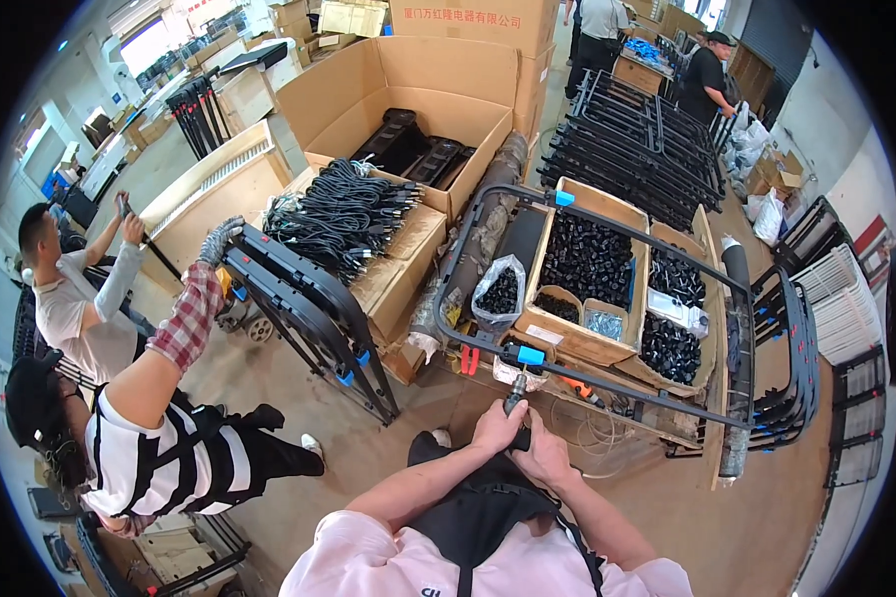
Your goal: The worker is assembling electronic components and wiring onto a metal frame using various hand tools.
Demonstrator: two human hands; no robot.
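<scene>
Both of my hands are closed round a power screwdriver [516, 394] with a grey front and a dark body. My left hand [496, 428] wraps its left side, and my right hand [546, 454] grips it from the right. The tool points away from me, its tip at or just short of a blue clip [531, 355] on the near bar of a black tubular frame [627, 387]; contact is too small to tell. That frame lies across open wooden boxes [542, 336] of small black parts. Red-handled pliers [470, 358] are left of the clip.
Bundled black cables [343, 221] lie on a carton at left, near stacked black frames [299, 289]. A co-worker's gloved hand [219, 242] rests on those frames. More frames [791, 348] stand at right. A large open carton [329, 95] is behind. Hoses [602, 438] hang below the bench.
</scene>
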